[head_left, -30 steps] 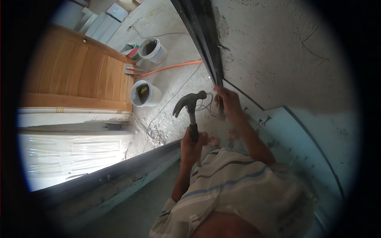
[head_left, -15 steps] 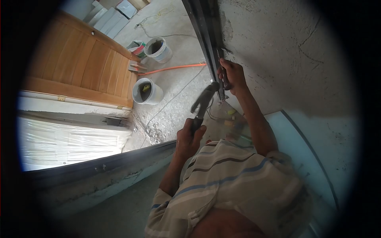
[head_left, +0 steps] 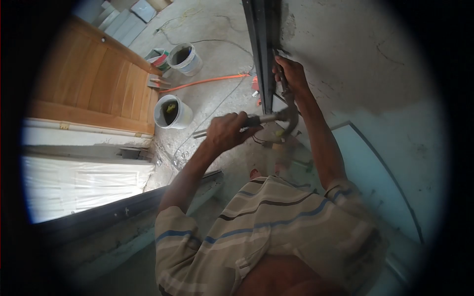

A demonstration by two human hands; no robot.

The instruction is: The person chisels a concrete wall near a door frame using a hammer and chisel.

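My left hand (head_left: 226, 131) is closed around the dark grip of a claw hammer (head_left: 270, 118), which lies nearly level and points right. The hammer's head overlaps the lower end of a dark chisel (head_left: 283, 85) in this view. Wrapped round that chisel is my right hand (head_left: 293, 75), higher up and beside the wall. The chisel's far end points up along the gap between a dark metal frame (head_left: 261, 44) and the rough grey wall (head_left: 340, 59).
White buckets (head_left: 183, 112) stand on the floor left of the frame, near a wooden door (head_left: 98, 79). An orange hose (head_left: 202, 82) and thin cables cross the floor. A dark sill (head_left: 128, 197) runs at lower left. Plastic sheeting (head_left: 89, 182) covers a white door.
The hammer has swung from upright to nearly level, its head now lower and farther right. My left hand has moved up and slightly left. My right hand still grips the chisel.
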